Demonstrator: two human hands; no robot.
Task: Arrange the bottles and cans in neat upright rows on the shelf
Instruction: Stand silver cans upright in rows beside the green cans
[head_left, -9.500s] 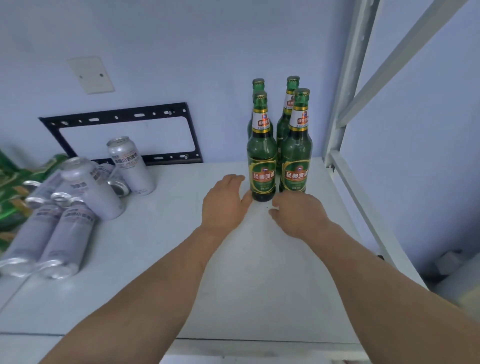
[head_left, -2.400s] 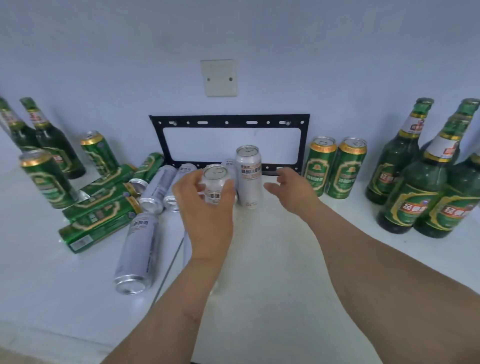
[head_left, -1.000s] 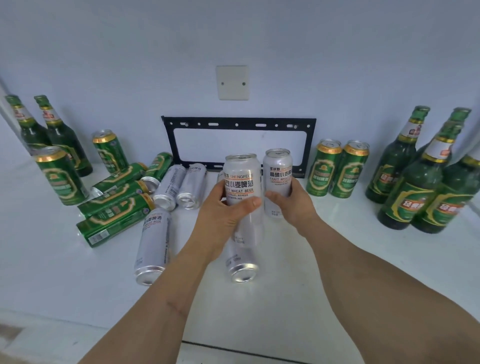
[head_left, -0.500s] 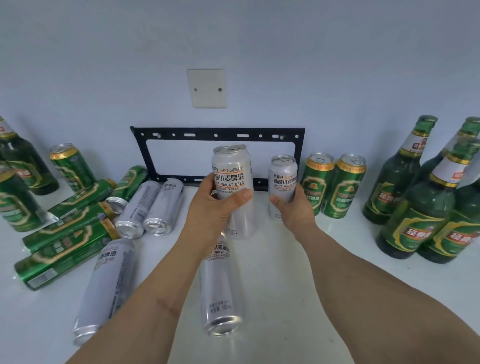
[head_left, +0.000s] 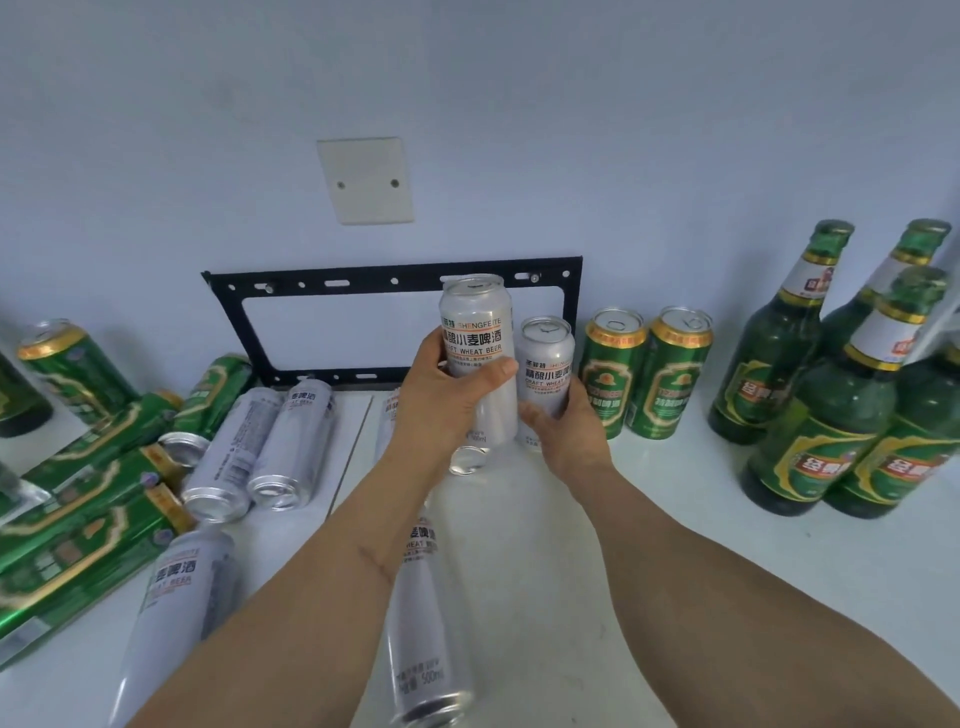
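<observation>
My left hand (head_left: 441, 395) grips a tall white wheat-beer can (head_left: 478, 332), held upright above the white shelf (head_left: 675, 545). My right hand (head_left: 566, 436) holds a second white can (head_left: 548, 364) upright, right beside two standing green cans (head_left: 644, 374). Green bottles (head_left: 831, 395) stand in a group at the right. Several white cans (head_left: 260, 447) lie on their sides left of my hands, one more (head_left: 426, 623) under my left forearm. Green cans (head_left: 88, 493) lie toppled at the left, with one upright green can (head_left: 72, 369) behind them.
A black metal bracket (head_left: 395, 280) is fixed to the blue wall behind the shelf, below a white cover plate (head_left: 366, 179). A seam (head_left: 353, 457) splits the shelf surface just left of my hands. Bare shelf lies in front of the standing green cans.
Both hands carried their white cans rightward toward the two standing green cans. The right-hand can now sits beside them; the left-hand can is still raised.
</observation>
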